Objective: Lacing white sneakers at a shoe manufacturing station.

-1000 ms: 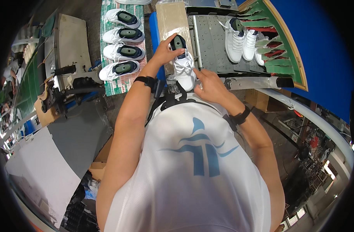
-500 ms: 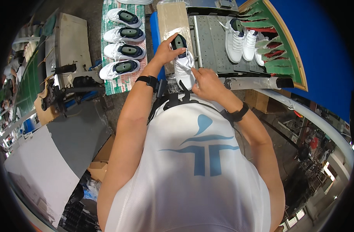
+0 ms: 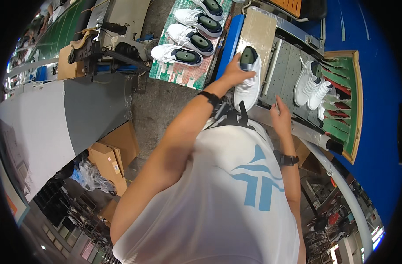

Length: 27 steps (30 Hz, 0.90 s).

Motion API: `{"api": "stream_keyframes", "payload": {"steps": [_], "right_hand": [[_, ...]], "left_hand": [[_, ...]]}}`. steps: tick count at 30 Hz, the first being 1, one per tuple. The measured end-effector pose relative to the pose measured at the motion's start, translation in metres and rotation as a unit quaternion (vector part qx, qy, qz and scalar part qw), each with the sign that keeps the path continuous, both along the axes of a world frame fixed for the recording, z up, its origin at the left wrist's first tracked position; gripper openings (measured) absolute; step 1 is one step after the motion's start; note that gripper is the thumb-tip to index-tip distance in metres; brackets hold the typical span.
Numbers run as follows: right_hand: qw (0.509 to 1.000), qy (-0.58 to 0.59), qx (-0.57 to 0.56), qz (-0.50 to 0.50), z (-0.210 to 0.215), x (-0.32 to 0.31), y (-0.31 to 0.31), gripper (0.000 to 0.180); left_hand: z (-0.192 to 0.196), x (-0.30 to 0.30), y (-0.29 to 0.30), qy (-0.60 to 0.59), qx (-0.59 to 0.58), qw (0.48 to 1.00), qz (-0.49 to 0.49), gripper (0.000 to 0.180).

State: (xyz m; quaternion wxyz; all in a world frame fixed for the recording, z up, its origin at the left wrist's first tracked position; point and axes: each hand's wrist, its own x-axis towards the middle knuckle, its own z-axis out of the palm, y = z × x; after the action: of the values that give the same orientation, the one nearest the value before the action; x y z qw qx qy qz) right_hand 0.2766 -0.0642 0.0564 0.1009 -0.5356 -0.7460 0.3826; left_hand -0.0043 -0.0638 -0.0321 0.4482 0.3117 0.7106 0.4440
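A white lace-up sneaker with a dark lining and a green insole lies toe toward me on a tan, tape-covered board. My left hand grips it around the opening and tongue, thumb across the upper. Off to the right of the shoe, my right hand is apart from it, with the index finger stretched out and nothing visible in it. Part of the right hand's fingers is turned away from view.
Several similar sneakers stand in a row on a green-and-white patterned board at the left. More white sneakers sit on a grey perforated conveyor, by a wood-framed opening with torn green flaps. A metal rail runs along the near side.
My right hand has come off the sneaker's laces and moved away to the right. My left hand still holds the shoe. The whole view has swung, shifting the scene rightward.
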Motion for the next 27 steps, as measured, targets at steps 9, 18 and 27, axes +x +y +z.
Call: {"api": "stream_keyframes", "payload": {"steps": [9, 18, 27], "right_hand": [[0.994, 0.025, -0.105, -0.025, -0.051, 0.013, -0.003, 0.056], [0.991, 0.024, -0.122, -0.042, -0.051, 0.007, 0.0, 0.057], [0.992, 0.015, -0.099, -0.073, -0.065, 0.041, -0.009, 0.055]], "left_hand": [[-0.016, -0.051, -0.05, -0.344, -0.019, 0.93, 0.132, 0.048], [0.038, -0.183, -0.121, 0.305, -0.022, 0.895, -0.323, 0.075], [0.015, -0.19, -0.14, 0.453, 0.016, 0.859, -0.239, 0.055]]}}
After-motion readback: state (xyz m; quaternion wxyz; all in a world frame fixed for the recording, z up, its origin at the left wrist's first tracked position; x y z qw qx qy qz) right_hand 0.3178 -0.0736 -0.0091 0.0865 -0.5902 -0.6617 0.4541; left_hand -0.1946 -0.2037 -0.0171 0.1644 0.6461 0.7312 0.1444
